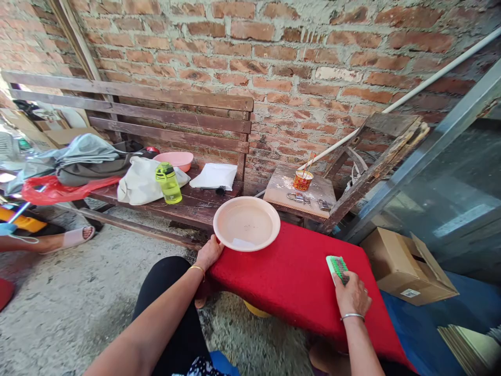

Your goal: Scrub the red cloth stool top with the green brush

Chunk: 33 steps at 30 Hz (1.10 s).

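Note:
My right hand (353, 295) is closed around a scrubbing brush (337, 269) with a pale back and green and grey bristles. It holds the brush over the right part of the red-covered table (289, 277), bristles turned sideways and up. My left hand (210, 253) grips the table's left edge, its fingertips close to the rim of a pale pink basin (247, 202). The basin stands at the far left end of the table and contains water, with a light reflection on its surface. The left fingers are partly hidden.
Behind stands a wooden bench (188, 209) with a green bottle (169, 183), a white bag (136, 180) and a pink bowl (178, 160). Padlocks (298, 198) and a red cup (302, 180) rest on a wooden chair. A cardboard box (403, 266) is at right. Another person's foot (80, 236) shows left.

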{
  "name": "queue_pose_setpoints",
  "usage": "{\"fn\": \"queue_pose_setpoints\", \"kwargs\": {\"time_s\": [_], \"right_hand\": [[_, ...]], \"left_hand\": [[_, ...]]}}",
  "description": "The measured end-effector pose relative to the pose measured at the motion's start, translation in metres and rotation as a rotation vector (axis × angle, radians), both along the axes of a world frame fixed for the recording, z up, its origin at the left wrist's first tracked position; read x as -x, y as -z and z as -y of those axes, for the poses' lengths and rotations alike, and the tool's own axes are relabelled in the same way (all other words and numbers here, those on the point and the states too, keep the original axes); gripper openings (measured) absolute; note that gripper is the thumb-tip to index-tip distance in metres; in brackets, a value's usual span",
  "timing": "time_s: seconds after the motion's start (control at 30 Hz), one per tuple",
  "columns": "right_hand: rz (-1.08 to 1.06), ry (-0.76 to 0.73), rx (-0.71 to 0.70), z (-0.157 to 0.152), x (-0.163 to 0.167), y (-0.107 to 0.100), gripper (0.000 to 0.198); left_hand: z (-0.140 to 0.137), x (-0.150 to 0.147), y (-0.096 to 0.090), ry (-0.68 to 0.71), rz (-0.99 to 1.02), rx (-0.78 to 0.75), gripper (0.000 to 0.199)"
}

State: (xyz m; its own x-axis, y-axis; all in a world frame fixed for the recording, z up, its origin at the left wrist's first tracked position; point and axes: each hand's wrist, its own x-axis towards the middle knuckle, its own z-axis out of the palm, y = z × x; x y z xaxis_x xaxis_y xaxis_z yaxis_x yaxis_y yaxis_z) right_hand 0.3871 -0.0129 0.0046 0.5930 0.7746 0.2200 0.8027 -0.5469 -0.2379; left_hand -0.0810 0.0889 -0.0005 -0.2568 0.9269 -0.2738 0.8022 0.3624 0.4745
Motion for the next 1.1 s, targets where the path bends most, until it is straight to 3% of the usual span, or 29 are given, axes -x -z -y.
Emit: {"fn": "queue_pose_setpoints", "kwargs": {"time_s": [0.1,0.2,0.3,0.4,0.47,0.53,0.7,0.8,0.9,1.0,1.1], "right_hand": [[-0.118,-0.196,-0.117,0.002,0.019,0.006,0.039],[-0.198,-0.572,-0.232,0.007,0.062,0.010,0.037],[-0.153,-0.908,-0.241,0.019,0.106,0.009,0.027],[-0.088,-1.047,-0.217,0.027,0.129,0.008,0.019],[-0.052,-1.030,-0.211,0.025,0.126,0.008,0.020],[-0.014,-0.903,-0.185,0.017,0.108,0.007,0.022],[0.022,-0.220,-0.019,0.001,0.031,0.001,0.032],[0.027,-0.030,-0.022,0.002,0.002,0.000,0.038],[-0.051,-0.142,-0.116,0.003,0.010,0.004,0.043],[-0.178,-0.466,-0.244,0.005,0.051,0.009,0.044],[-0.194,-0.812,-0.299,0.015,0.101,0.009,0.030]], "left_hand": [[0.000,0.000,0.001,0.001,-0.005,-0.011,0.054],[-0.001,0.000,0.001,0.001,-0.002,0.006,0.055],[-0.001,0.000,0.000,-0.001,0.007,0.024,0.054],[-0.001,0.000,-0.001,0.004,0.008,0.021,0.053],[-0.001,0.000,-0.002,0.003,0.001,0.024,0.053],[0.000,-0.001,-0.003,-0.001,-0.008,0.026,0.053],[0.001,-0.002,-0.004,0.002,-0.010,0.024,0.053],[0.001,-0.002,-0.004,0.005,-0.004,0.030,0.053],[0.001,-0.002,-0.003,0.002,-0.009,0.034,0.053],[0.001,-0.002,-0.003,-0.002,-0.013,0.029,0.053],[0.001,-0.002,-0.004,0.002,-0.010,0.033,0.051]]}}
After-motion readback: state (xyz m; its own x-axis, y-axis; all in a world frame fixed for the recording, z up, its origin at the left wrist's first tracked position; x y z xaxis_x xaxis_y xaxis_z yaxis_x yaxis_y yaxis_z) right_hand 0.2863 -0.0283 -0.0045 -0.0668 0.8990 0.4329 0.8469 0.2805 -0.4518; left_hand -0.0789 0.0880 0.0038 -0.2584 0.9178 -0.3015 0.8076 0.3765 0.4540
